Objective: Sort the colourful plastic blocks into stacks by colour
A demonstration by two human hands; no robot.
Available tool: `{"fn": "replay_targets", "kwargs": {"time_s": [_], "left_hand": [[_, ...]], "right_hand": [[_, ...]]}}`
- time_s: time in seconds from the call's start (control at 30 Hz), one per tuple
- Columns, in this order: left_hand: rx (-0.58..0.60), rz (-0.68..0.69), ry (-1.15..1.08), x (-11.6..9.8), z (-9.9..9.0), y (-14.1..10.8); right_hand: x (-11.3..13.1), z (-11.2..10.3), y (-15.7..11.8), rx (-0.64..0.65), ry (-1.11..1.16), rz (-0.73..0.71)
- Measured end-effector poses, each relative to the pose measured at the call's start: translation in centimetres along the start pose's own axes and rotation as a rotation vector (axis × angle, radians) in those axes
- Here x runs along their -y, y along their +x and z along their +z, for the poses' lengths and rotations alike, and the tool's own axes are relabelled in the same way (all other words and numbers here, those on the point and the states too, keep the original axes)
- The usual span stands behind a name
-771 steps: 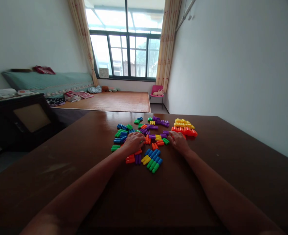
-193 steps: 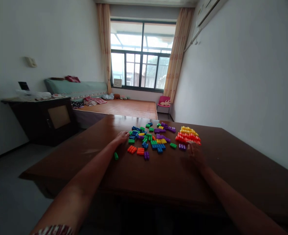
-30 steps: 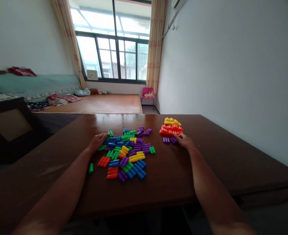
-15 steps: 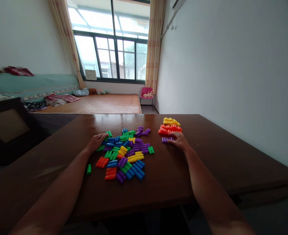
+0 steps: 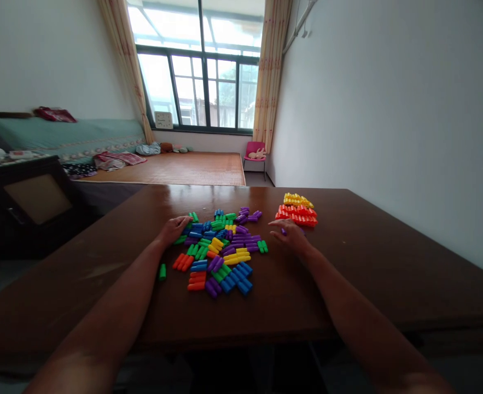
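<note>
My right hand [image 5: 291,234] hung over some purple tube blocks [image 5: 283,232], fingers spread toward the mixed pile of tube blocks [image 5: 245,241]. I saw nothing gripped in it, though its palm side was hidden. My left hand [image 5: 175,230] rested at the pile's left border with fingers bent inward, beside a small green piece [image 5: 193,217]; whether it pinched anything, I couldn't tell.

The purple blocks lay just in front of the orange-red row [image 5: 296,214], so a careless lift of my knuckles could have knocked that row crooked, and it might have nudged the yellow row [image 5: 298,200] behind. In the crowded middle of the pile, tugging one piece could have dragged its neighbours along. The lone green block [image 5: 162,272] sat just beside my left forearm, where an inward swing of the arm might have sent it sliding over the glossy bench [image 5: 368,262].

The near edge was well apart from the closest blocks, the purple ones [image 5: 213,287] at the front. The widest room was to my right; between pile and right hand, past the green pair [image 5: 262,246], the gap was narrow.
</note>
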State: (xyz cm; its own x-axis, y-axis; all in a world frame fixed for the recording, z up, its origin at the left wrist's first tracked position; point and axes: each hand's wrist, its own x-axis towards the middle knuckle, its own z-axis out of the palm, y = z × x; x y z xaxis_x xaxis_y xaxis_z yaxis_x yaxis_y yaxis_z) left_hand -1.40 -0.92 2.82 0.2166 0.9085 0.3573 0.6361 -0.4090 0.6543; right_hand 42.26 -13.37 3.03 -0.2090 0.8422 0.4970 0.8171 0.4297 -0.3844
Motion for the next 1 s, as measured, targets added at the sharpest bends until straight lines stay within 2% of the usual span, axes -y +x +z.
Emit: {"fn": "replay_targets", "kwargs": {"time_s": [0.1, 0.23, 0.47, 0.7, 0.8, 0.93, 1.0], "left_hand": [[0.002, 0.006, -0.003, -0.3, -0.1, -0.2], [0.010, -0.004, 0.000, -0.5, -0.1, -0.3], [0.011, -0.004, -0.015, -0.8, -0.1, -0.4], [0.005, 0.011, -0.030, -0.5, -0.1, -0.2], [0.003, 0.010, -0.032, 0.0, 0.1, -0.1], [-0.013, 0.023, -0.016, 0.3, 0.2, 0.0], [-0.052, 0.070, 0.009, -0.2, -0.1, 0.1]], "right_hand": [[3.4, 2.4, 0.5, 0.183, 0.059, -0.143], [5.1, 3.9, 0.5, 0.256, 0.011, -0.128], [4.1, 3.9, 0.5, 0.110, 0.226, -0.095], [3.9, 3.8, 0.5, 0.155, 0.430, -0.019], [4.2, 3.5, 0.6, 0.123, 0.453, 0.004], [4.2, 3.1, 1.0, 0.011, 0.552, 0.156], [3.9, 3.0, 1.3, -0.026, 0.629, 0.227]]}}
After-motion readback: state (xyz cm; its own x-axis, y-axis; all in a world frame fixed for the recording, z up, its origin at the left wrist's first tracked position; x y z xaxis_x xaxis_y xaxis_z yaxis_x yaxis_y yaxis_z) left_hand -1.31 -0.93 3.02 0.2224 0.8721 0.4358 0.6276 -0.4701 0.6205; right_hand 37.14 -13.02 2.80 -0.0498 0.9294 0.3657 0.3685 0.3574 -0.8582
